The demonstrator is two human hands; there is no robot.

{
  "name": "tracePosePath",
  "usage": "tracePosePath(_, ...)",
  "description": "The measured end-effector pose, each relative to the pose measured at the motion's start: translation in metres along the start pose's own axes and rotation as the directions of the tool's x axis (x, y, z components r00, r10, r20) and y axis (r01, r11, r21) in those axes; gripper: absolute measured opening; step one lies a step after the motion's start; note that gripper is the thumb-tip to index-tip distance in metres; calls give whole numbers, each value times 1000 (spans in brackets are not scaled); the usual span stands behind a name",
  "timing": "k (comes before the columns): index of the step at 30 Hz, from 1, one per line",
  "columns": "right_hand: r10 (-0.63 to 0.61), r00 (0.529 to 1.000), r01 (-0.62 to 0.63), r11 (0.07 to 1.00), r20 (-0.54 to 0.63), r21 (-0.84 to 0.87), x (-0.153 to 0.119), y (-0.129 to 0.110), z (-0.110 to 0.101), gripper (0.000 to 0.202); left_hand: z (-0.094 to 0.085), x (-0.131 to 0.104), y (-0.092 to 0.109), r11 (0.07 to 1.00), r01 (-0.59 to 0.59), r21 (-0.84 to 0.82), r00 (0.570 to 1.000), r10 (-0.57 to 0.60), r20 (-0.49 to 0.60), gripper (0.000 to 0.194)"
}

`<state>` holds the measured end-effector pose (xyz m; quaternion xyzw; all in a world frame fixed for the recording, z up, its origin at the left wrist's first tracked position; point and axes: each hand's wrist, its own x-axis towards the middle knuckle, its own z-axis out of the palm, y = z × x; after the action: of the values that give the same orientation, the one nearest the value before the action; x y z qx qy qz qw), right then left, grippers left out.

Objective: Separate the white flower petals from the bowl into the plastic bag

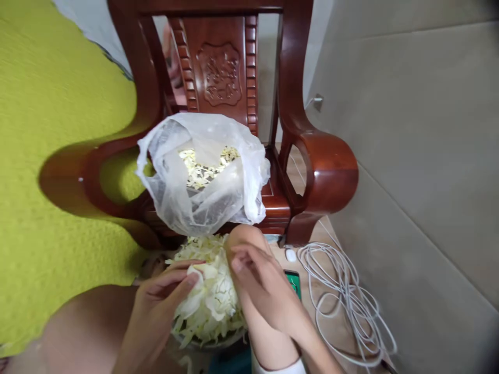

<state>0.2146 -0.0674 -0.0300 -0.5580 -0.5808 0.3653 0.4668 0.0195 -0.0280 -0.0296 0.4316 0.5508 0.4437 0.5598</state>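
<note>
My left hand (163, 296) is closed in a pinch, thumb and fingers on a pale white-yellow flower (200, 272). Right below lies a heap of similar loose white petals (218, 296), piled in a round bowl (230, 340) between my legs. Over my bare knee, my right hand (261, 280) has its fingers curled in; whether anything is between them is hidden. A crumpled, translucent plastic bag (253, 166) stands with its mouth spread in front of me, and small yellow-white pieces (200, 174) lie inside it.
The bag sits on a carved dark-red wooden chair (331, 169). Yellow-green textured fabric (47, 104) covers the left side. A coiled white cable (346, 296), a small white object (290, 254) and a green item (293, 281) lie on the floor to the right, near a tiled wall (413, 130).
</note>
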Motion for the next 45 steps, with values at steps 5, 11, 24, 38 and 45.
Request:
tracePosePath(5,-76,966,62,996,245,64,9,-13,31,36,-6,-5,2,999,-51,-13,998,52,46,13)
tracePosePath(11,-58,945,-30,964,322,263,8,2,55,28,-14,-4,-4,984,-165,70,985,160,65,9)
tracePosePath(24,7,999,8,962,-53,273,9,20,73,32,-13,-3,-5,989,-96,-117,982,75,-172,32)
tracePosePath(38,14,1000,-22,942,26,336,12,17,68,31,-15,-2,3,999,-22,-28,998,20,-67,94)
tracePosePath(45,23,1000,-13,855,-13,519,11,17,73,11,-14,2,-1,994,29,-104,999,-26,28,80)
